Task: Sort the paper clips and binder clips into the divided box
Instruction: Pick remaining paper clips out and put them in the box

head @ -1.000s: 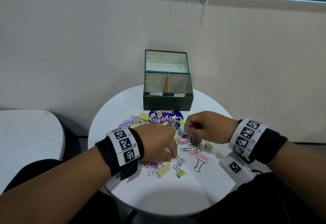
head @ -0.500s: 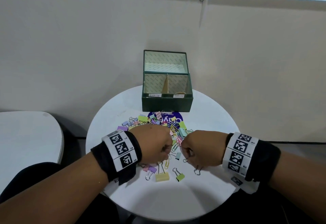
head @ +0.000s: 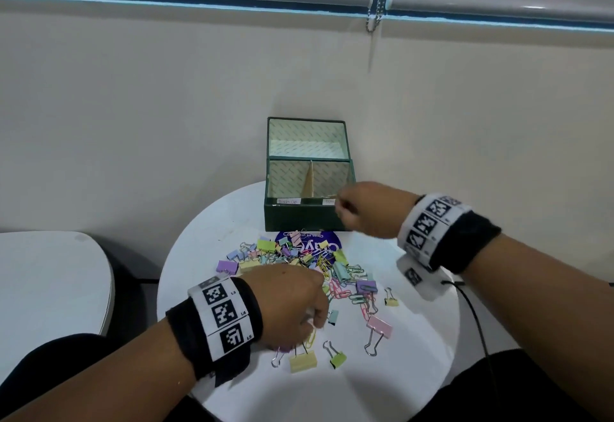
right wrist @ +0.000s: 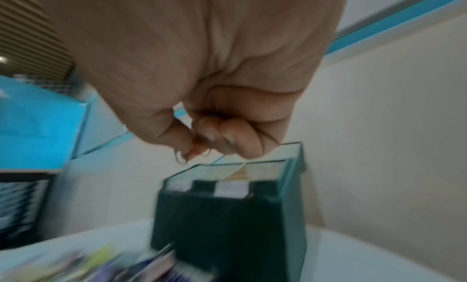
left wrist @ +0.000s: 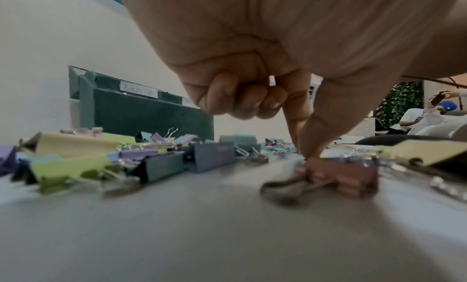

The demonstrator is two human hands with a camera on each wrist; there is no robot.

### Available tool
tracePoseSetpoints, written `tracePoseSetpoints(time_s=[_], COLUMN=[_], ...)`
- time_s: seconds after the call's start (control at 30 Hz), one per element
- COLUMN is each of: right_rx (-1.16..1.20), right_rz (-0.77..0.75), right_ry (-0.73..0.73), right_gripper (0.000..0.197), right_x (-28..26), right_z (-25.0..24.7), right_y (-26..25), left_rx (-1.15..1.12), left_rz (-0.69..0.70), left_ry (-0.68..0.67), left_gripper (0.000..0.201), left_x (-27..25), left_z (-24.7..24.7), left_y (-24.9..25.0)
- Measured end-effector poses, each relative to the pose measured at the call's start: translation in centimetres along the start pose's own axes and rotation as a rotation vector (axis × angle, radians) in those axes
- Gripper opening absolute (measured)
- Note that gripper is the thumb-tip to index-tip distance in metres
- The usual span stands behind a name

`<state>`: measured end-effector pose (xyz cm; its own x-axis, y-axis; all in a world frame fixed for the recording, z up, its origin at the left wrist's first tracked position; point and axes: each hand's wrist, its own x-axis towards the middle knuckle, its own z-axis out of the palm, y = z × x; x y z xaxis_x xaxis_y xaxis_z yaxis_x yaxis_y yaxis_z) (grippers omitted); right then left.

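A paper clip [right wrist: 193, 153] was pinched in the right hand [head: 367, 210] beside the box [head: 300, 219]; the left hand [head: 292, 305] pinched a binder clip [left wrist: 341, 176]; release was best made over the right compartment.

Box [head: 304, 220] matt cloth-textured; table [head: 332, 391] smooth, glossy.

A dark green divided box [head: 304, 220] stands open, lid upright. Just in front of it, pastel binder clips [head: 336, 359] and paper clips [head: 340, 292] lie scattered.
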<state>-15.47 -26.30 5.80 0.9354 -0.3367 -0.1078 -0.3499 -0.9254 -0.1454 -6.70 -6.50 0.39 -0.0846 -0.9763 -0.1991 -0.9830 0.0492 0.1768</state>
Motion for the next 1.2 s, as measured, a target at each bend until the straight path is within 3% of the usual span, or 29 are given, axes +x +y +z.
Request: tracePoseSetpoints(time_s=[0.13,0.27,0.4,0.53,0.6,0.7,0.77,0.93,0.97,1.1,1.2], right_rx=[0.015,-0.02,0.097,0.146,0.125,0.048,0.054,0.163,0.175,0.185,0.184], right_rz=[0.072,0.13,0.136,0.075,0.018,-0.029,-0.021,-0.035,-0.048,-0.021,0.039], right_ry=[0.213,0.234,0.228,0.315,0.188,-0.14,-0.221,-0.136,-0.125,-0.081,-0.036], right_gripper=[0.015,0.028,0.035,0.016,0.01,0.016,0.025,0.062,0.06,0.024,0.02], right_x=[3.9,6.0,5.5,2.2,-0.5,-4.4,-6.1,-7.1,-7.0,-6.4,-6.3], right_z=[-1.5,-1.4,-1.4,-1.1,0.0,2.5,4.0,6.3,6.6,7.2,8.0], right_y=[1.0,1.6,2.1,1.7,1.4,1.6,2.2,3.5,3.5,3.0,3.3], left_rx=[-0.005,0.012,0.027,0.031,-0.001,-0.062,-0.096,-0.114,-0.092,-0.085,-0.107], left_rz=[0.005,-0.002,0.023,0.023,0.01,-0.032,-0.054,-0.171,-0.206,-0.384,-0.462], left_ry=[0.007,0.004,0.01,0.027,0.065,0.116,0.14,0.24,0.248,0.325,0.312], left_gripper=[0.02,0.012,0.01,0.012,0.011,0.012,0.013,0.013,0.013,0.017,0.018], left_x=[0.1,0.2,0.2,0.2,0.4,0.9,1.2,4.4,5.6,10.5,13.3], left_z=[-0.2,-0.1,0.0,0.2,0.3,-0.4,-1.7,-7.2,-8.1,-10.4,-11.1], left_y=[0.0,0.0,0.0,-0.4,-0.7,-1.4,-1.7,-2.9,-3.4,-5.3,-5.8])
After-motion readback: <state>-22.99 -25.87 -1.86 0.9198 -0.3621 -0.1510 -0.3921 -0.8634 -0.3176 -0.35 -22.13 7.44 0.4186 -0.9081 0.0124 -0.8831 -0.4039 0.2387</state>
